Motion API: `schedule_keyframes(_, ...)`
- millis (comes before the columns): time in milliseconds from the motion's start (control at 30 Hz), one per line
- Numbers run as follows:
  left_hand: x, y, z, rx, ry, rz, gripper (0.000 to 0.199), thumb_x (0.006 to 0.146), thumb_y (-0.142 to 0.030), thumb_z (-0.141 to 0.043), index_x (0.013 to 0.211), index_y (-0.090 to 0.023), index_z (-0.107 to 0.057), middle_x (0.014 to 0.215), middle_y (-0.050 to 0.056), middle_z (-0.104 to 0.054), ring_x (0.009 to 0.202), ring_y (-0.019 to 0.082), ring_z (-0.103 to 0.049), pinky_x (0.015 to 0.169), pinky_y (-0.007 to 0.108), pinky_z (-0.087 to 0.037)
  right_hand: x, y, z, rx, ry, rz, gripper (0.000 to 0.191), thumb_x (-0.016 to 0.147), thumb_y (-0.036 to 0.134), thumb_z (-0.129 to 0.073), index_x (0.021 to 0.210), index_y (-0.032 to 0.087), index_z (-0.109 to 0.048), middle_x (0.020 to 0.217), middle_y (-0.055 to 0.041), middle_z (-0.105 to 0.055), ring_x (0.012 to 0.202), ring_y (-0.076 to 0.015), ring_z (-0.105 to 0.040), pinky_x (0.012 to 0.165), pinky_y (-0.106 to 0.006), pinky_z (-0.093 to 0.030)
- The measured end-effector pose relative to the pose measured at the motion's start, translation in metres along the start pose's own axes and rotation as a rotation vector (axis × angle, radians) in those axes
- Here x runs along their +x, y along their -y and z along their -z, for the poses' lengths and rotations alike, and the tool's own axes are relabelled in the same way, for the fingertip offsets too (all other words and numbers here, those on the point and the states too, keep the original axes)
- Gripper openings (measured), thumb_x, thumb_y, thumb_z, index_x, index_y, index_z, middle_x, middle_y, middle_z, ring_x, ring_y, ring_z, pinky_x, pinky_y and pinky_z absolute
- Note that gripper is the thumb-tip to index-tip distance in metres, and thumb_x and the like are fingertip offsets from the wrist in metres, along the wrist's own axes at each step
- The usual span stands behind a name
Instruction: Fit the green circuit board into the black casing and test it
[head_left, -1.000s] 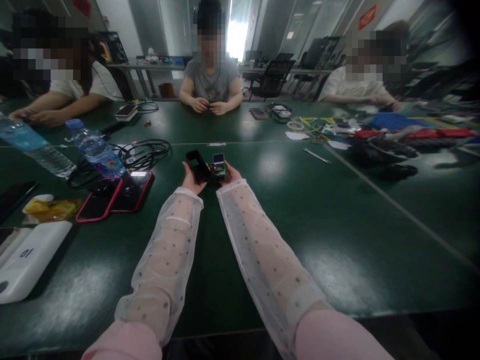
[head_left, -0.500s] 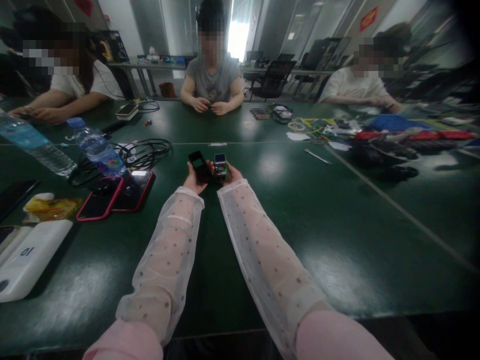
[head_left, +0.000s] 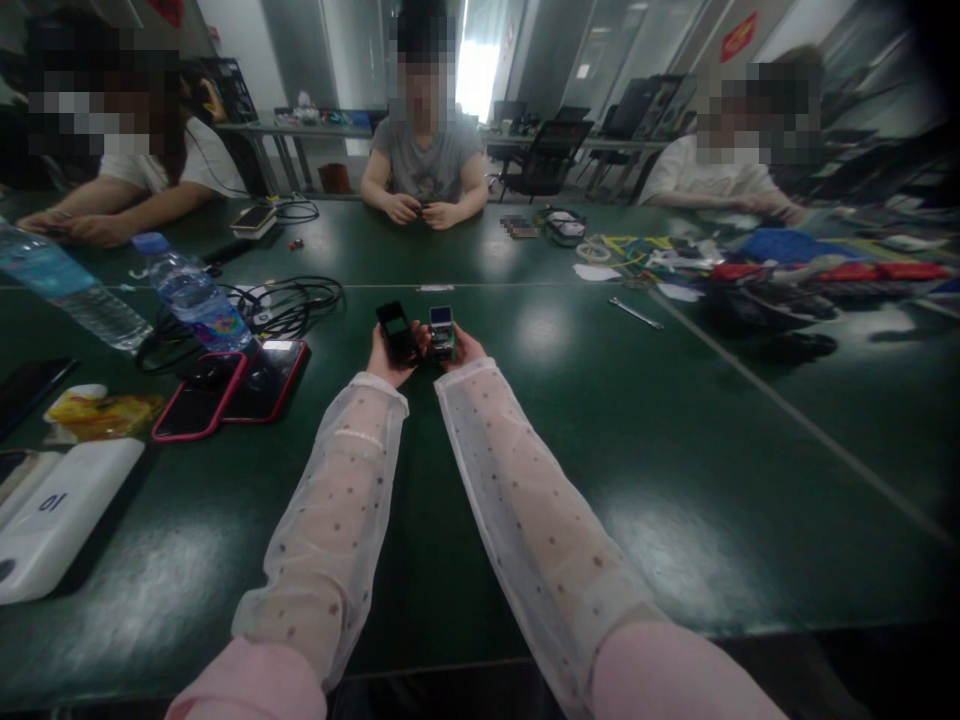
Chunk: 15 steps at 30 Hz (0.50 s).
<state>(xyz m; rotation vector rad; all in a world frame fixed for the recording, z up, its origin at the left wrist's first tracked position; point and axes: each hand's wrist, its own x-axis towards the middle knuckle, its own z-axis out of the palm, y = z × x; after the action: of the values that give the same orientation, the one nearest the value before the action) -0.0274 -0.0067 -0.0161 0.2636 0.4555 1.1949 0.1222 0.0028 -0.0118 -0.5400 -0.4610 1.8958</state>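
Observation:
My left hand (head_left: 387, 358) is closed round a black casing with a rectangular window (head_left: 397, 335), tilted toward me. Close beside it, my right hand (head_left: 468, 350) grips a small green circuit board with a screen (head_left: 442, 333). The screen sits at the board's upper end, with small parts below it. Both things are held above the middle of the green table, side by side with a narrow gap. My fingers behind and under them are mostly hidden. Sheer dotted sleeves cover both forearms.
On the left are two red-edged phones (head_left: 201, 397), a plastic bottle (head_left: 196, 295), coiled black cables (head_left: 300, 305) and a white device (head_left: 71, 515). A wrench (head_left: 635, 313) lies to the right, before a heap of cables and tools (head_left: 795, 270). Three people sit across the green table (head_left: 720, 480).
The casing and the board have shifted and turned very slightly in my hands. My arms and the things on the table stay where they were.

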Motion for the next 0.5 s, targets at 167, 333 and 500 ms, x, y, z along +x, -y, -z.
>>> schedule_keyframes(167,-0.001,0.001,-0.0033,0.007,-0.053,-0.007,0.062,0.089,-0.06,-0.032,0.112,-0.011,-0.061,0.084,0.011,-0.069,0.077,0.02,-0.067,0.067,0.03,-0.052,-0.0014,0.0006,-0.0032,-0.056,-0.042,-0.025,0.033,0.092,0.037,-0.043,0.113,0.014,-0.056,0.086,-0.0093,-0.069,0.076,-0.0213,-0.067,0.07,-0.04,-0.06)
schedule_keyframes(333,0.0001,0.0017,-0.0014,-0.009,-0.083,-0.033,0.063,0.089,-0.062,-0.032,0.116,-0.012,-0.059,0.075,0.007,-0.067,0.071,0.019,-0.065,0.069,0.03,-0.051,0.0021,-0.0013,0.0008,-0.044,-0.065,-0.007,0.031,0.092,0.035,-0.044,0.112,0.014,-0.057,0.083,-0.0086,-0.07,0.076,-0.0206,-0.068,0.07,-0.038,-0.061)
schedule_keyframes(500,0.0013,0.0018,0.0004,0.012,-0.074,-0.036,0.07,0.088,-0.065,-0.028,0.124,-0.012,-0.055,0.075,0.007,-0.067,0.071,0.018,-0.064,0.069,0.029,-0.05,0.0083,-0.0027,0.006,-0.032,-0.084,0.006,0.029,0.093,0.032,-0.044,0.113,0.015,-0.055,0.082,-0.0071,-0.07,0.076,-0.0202,-0.069,0.068,-0.037,-0.061)
